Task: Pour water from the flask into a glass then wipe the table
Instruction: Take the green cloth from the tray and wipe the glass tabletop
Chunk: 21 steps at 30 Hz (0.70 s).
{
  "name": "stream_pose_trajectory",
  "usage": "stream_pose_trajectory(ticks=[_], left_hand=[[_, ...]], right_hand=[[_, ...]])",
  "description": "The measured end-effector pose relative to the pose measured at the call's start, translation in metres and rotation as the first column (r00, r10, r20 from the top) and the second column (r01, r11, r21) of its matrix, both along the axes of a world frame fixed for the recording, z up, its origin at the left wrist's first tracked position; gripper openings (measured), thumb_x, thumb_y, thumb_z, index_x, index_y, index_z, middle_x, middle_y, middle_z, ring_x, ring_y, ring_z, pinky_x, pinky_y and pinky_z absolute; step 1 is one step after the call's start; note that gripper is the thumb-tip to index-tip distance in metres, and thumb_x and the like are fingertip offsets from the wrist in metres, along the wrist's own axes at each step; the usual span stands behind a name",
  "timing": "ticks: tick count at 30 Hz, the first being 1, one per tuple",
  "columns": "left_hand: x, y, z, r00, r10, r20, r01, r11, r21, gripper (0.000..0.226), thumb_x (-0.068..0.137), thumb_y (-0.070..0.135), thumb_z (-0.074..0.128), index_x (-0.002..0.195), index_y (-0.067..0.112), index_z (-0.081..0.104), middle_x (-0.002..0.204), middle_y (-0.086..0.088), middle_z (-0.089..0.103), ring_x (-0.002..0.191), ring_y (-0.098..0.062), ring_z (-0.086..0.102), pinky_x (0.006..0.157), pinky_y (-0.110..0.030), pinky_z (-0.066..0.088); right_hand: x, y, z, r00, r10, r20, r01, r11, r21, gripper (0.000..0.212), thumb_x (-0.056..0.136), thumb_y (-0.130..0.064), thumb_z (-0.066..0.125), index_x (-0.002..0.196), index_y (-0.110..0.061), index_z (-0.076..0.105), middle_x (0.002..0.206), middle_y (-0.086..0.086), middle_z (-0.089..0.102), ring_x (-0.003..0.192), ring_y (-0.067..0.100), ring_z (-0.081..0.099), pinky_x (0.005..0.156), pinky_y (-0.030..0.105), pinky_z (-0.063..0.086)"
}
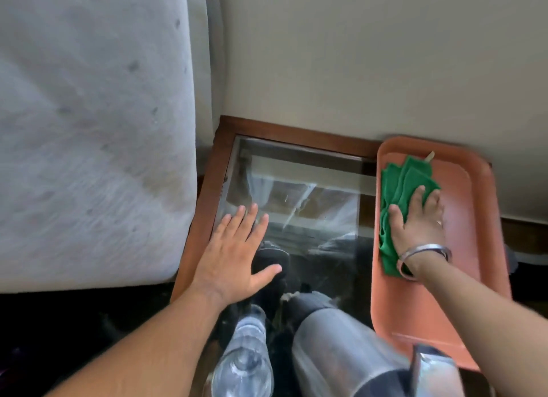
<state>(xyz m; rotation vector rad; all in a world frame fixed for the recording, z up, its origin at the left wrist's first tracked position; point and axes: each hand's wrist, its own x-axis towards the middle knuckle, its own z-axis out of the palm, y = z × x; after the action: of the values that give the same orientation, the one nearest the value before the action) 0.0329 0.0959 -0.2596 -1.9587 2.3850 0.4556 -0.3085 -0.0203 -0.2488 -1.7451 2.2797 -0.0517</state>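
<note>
A steel flask (341,349) stands at the near edge of the glass-topped table (296,195), with a clear drinking glass (243,364) just left of it. A green cloth (397,189) lies crumpled in an orange tray (468,219) on the table's right side. My right hand (418,221) lies flat on the cloth with fingers spread, a metal bangle at the wrist. My left hand (234,257) hovers or rests flat over the table's left part, fingers apart, holding nothing.
A grey-white mattress (89,130) stands upright against the table's left side. A beige wall (385,55) runs behind the table. The table has a brown wooden frame (207,189). The floor below is dark.
</note>
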Motion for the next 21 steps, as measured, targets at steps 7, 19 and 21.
stream_pose_trajectory(ticks=[7, 19, 21], left_hand=[[0.002, 0.002, 0.006, 0.999, 0.006, -0.033, -0.005, 1.000, 0.011, 0.090, 0.091, 0.076, 0.030, 0.160, 0.020, 0.017, 0.169, -0.009, 0.014, 0.157, -0.025, 0.009, 0.125, -0.045, 0.006], [0.004, 0.003, 0.012, 0.992, 0.102, -0.073, -0.102, 0.995, -0.001, 0.096, 0.087, 0.072, 0.040, 0.158, 0.008, 0.028, 0.166, -0.013, 0.023, 0.155, -0.026, 0.017, 0.124, -0.047, 0.012], [0.003, 0.004, 0.012, 0.992, 0.101, -0.074, -0.101, 0.995, 0.001, 0.096, 0.087, 0.072, 0.040, 0.158, 0.008, 0.027, 0.166, -0.012, 0.022, 0.155, -0.026, 0.016, 0.124, -0.047, 0.012]], right_hand=[[0.013, 0.005, 0.046, 0.920, -0.194, 0.342, 0.262, 0.951, -0.165, 0.031, 0.102, -0.017, 0.040, 0.124, 0.001, 0.052, 0.122, 0.031, 0.059, 0.110, 0.045, 0.054, 0.083, 0.041, 0.039], [0.121, -0.013, 0.069, 0.754, 0.569, 0.328, -0.644, 0.738, 0.201, 0.057, 0.099, -0.037, 0.042, 0.152, -0.024, 0.025, 0.161, 0.016, 0.016, 0.147, 0.034, 0.016, 0.115, 0.031, 0.015], [0.122, 0.001, 0.046, 0.720, 0.667, 0.191, -0.687, 0.648, 0.328, 0.066, 0.092, -0.063, 0.023, 0.152, -0.039, 0.010, 0.162, 0.011, -0.012, 0.148, 0.036, -0.009, 0.119, 0.045, 0.003]])
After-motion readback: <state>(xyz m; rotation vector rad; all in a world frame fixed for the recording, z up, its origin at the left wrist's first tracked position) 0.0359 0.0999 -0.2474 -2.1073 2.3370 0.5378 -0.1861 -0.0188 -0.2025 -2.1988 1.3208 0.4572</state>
